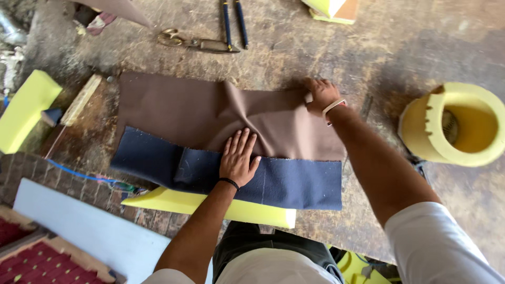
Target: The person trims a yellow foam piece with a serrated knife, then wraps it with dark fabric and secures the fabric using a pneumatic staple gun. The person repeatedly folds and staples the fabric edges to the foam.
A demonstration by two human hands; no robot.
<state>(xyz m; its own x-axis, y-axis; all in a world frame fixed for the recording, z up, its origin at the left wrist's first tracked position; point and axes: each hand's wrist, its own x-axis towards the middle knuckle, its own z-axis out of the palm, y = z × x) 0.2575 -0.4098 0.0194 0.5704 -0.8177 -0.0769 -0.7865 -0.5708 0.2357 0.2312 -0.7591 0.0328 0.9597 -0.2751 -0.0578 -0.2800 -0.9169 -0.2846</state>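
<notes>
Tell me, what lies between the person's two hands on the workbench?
In the head view, only rumpled brown fabric lies between the left hand and the right hand; both hands rest on it.

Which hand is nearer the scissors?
Right. The right hand grips the brown fabric's far right corner, below and right of the scissors. The left hand presses flat on the fabric's near edge, farther away.

Scissors (197, 42) lie on the worn table (294, 58), with a yellow foam cylinder (455, 123) at right.
</notes>
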